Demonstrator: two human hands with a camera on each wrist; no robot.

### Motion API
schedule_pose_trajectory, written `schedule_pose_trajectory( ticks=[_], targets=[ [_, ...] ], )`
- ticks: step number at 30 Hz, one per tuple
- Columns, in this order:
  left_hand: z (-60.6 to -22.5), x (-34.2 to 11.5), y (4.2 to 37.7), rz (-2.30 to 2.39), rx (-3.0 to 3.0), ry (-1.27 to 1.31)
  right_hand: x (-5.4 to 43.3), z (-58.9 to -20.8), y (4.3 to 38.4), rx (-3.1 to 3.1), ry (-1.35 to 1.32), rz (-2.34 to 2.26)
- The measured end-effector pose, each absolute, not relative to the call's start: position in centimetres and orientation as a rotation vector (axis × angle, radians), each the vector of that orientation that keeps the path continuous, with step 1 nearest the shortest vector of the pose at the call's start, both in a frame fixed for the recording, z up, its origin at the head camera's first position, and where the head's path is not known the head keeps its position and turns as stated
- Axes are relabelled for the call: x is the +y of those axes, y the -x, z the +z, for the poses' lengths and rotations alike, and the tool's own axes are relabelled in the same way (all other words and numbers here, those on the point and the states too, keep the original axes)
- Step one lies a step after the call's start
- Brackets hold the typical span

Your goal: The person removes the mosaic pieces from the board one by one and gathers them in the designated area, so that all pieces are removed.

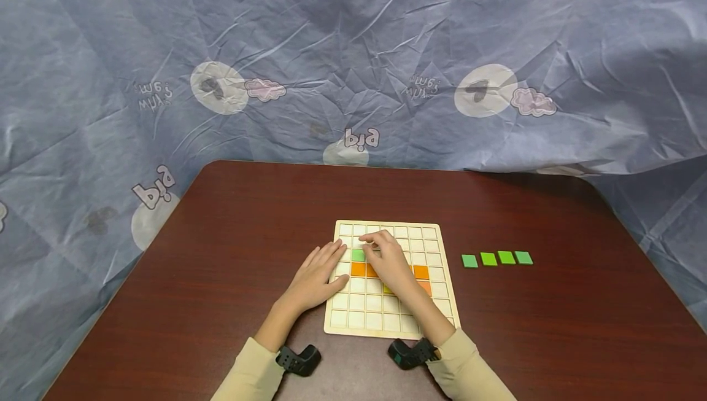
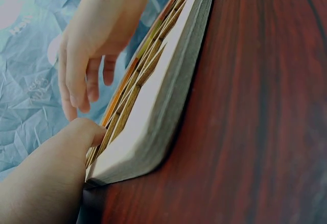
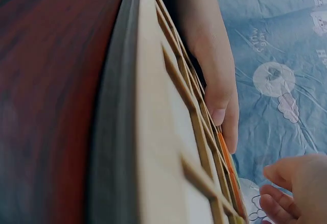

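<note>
A pale wooden grid board [image 1: 364, 321] lies on the table, with square tiles in some cells. My left hand [image 1: 316, 279] rests along the board's left side, its fingers straight and its thumb at the rim. Over the upper middle of the board is my right hand [image 1: 389, 264], fingers bent loosely beside a green tile [image 1: 358, 255]. No tile shows between its fingers in the right wrist view, where the thumb and fingers [image 3: 281, 203] stand apart. An orange tile [image 1: 358, 269] sits below the green one; other orange and yellow-green tiles are partly hidden by the right hand and forearm.
Right of the board, several loose green tiles lie in a row on the dark red table [image 1: 265, 204], among them a bright green tile [image 1: 488, 259]. A blue printed cloth [image 1: 331, 51] hangs behind the table. Each wrist wears a black camera [image 1: 299, 360].
</note>
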State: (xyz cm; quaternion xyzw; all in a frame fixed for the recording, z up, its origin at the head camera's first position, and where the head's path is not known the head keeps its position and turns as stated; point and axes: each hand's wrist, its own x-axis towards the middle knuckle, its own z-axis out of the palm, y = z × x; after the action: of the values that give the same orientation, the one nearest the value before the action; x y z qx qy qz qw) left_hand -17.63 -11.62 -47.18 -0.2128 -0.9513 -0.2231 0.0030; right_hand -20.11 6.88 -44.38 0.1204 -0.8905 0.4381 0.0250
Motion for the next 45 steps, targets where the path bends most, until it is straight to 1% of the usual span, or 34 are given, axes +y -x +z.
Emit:
schedule_pose_trajectory(
  ticks=[8, 23, 45],
  targets=[
    [-47.4, -11.5, 17.7, -0.688, -2.995, 0.658, 6.8, -45.6, 20.0, -2.777, -0.367, 1.306],
    [-47.2, -11.5, 17.6, -0.684, -2.989, 0.658, 6.7, -45.8, 19.6, -2.794, -0.408, 1.109],
    [-47.2, -11.4, 17.5, -0.698, -2.99, 0.649, 6.8, -46.0, 19.9, -2.797, -0.433, 1.147]
  ],
)
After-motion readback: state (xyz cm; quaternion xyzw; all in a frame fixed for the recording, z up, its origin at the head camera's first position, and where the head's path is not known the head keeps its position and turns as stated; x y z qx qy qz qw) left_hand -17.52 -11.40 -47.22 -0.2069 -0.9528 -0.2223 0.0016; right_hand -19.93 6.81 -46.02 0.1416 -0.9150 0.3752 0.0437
